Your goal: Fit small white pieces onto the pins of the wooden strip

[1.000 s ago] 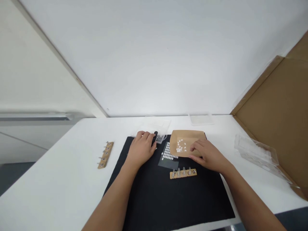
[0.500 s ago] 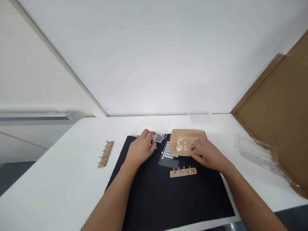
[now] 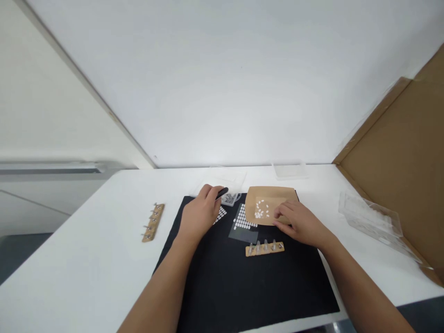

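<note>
From the left hand [image 3: 199, 210] juts a slim, dark, round-ended tool [image 3: 222, 192].

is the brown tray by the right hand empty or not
Not empty: small white ovals lie in the brown tray, left of the right hand.
</note>
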`<act>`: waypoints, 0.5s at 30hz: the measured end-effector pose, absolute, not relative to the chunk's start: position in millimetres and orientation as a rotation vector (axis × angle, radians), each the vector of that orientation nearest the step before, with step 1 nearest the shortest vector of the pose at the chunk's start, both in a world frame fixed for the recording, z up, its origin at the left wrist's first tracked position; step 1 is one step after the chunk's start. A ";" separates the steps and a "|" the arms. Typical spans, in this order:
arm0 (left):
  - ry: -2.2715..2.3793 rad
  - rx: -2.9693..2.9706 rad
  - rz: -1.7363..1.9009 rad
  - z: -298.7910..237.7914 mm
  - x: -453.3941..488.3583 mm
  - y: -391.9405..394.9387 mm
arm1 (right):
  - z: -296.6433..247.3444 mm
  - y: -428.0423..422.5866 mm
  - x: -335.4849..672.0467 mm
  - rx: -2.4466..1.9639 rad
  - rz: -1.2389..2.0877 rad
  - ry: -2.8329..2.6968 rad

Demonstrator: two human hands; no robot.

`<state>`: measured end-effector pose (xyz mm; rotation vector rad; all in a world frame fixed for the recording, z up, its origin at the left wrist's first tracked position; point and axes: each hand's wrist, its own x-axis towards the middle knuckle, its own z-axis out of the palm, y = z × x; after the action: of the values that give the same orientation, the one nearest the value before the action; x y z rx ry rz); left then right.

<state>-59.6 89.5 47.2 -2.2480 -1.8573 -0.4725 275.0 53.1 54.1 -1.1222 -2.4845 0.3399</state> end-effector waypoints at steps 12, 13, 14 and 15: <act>-2.103 -2.234 -0.416 34.2 -52.0 93.8 | 54.6 53.6 274.3 -1.101 0.326 -2.476; -2.120 -2.243 -0.427 34.1 -50.3 93.4 | 54.4 53.6 274.4 -1.104 0.324 -2.475; -2.133 -2.252 -0.430 34.0 -48.9 93.3 | 54.2 53.7 274.5 -1.108 0.324 -2.474; -2.146 -2.261 -0.426 33.8 -47.9 93.5 | 54.1 53.8 274.6 -1.112 0.324 -2.475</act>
<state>-47.9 93.5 33.8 -2.2611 -2.1455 -0.4260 274.6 53.8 54.1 -1.1124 -2.4751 0.3239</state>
